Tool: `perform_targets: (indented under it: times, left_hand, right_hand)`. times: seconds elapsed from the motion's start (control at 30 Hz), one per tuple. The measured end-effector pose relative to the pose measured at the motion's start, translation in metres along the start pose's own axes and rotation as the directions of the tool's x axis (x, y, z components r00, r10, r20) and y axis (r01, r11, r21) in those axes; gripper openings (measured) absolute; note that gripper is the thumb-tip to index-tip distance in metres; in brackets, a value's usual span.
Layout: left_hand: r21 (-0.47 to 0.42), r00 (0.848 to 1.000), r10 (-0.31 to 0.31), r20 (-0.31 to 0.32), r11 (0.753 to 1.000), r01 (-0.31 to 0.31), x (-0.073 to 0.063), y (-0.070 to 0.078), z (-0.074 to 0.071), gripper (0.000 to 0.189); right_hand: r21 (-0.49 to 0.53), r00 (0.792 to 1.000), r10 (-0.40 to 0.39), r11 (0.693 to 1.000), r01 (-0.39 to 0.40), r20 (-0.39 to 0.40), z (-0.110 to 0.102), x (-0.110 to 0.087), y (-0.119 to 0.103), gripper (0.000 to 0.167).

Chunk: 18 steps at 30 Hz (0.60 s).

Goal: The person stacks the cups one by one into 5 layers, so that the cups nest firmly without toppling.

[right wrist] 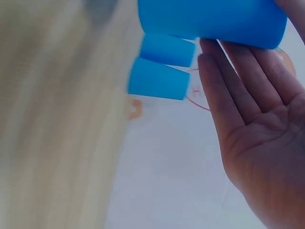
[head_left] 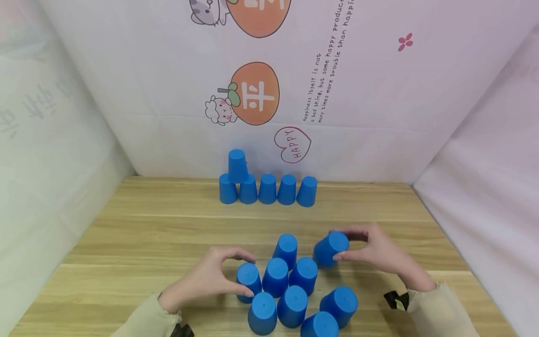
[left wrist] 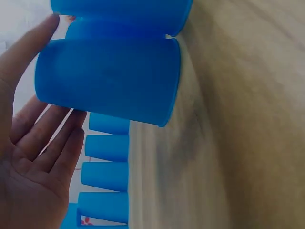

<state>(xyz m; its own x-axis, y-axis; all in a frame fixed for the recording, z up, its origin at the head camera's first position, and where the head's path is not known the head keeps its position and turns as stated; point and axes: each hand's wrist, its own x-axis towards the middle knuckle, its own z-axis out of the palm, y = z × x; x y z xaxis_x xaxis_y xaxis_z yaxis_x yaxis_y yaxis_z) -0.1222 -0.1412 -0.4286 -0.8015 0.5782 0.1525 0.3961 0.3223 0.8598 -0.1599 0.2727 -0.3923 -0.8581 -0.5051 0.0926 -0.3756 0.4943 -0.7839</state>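
Note:
My left hand holds an upside-down blue cup between thumb and fingers, at the left of a loose cluster of matching cups. In the left wrist view, the fingers lie along one side of that cup, the thumb at the other. To the right of the cluster, my right hand grips another blue cup, which leans a little. The right wrist view shows this cup against the fingertips, with the thumb mostly cut off. Between the hands stand several upside-down cups.
Toward the back of the wooden table, a row of blue cups stands, with one cup stacked across the two leftmost. A printed white cloth hangs behind. More cups stand at the front right of the cluster.

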Motion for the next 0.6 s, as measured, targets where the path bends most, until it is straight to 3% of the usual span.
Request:
perform_targets:
  times: [0.23, 0.4, 0.6]
  left_hand:
    - [-0.042, 1.000, -0.023, 0.012, 0.999, 0.023, 0.000, -0.001, 0.002, 0.043]
    - [-0.055, 0.999, -0.042, 0.021, 0.998, 0.043, 0.000, -0.001, 0.002, 0.041]
    - [-0.051, 0.999, -0.050, 0.020, 0.997, 0.051, 0.000, -0.001, 0.001, 0.041]
  right_hand:
    - [-0.078, 0.987, -0.038, 0.997, 0.026, -0.157, -0.019, 0.034, -0.017, 0.047]
    - [-0.088, 0.971, -0.082, 0.994, 0.063, -0.225, -0.032, 0.060, -0.029, 0.049]
    - [-0.035, 0.963, -0.033, 0.999, 0.025, -0.268, -0.046, 0.091, -0.041, 0.054]
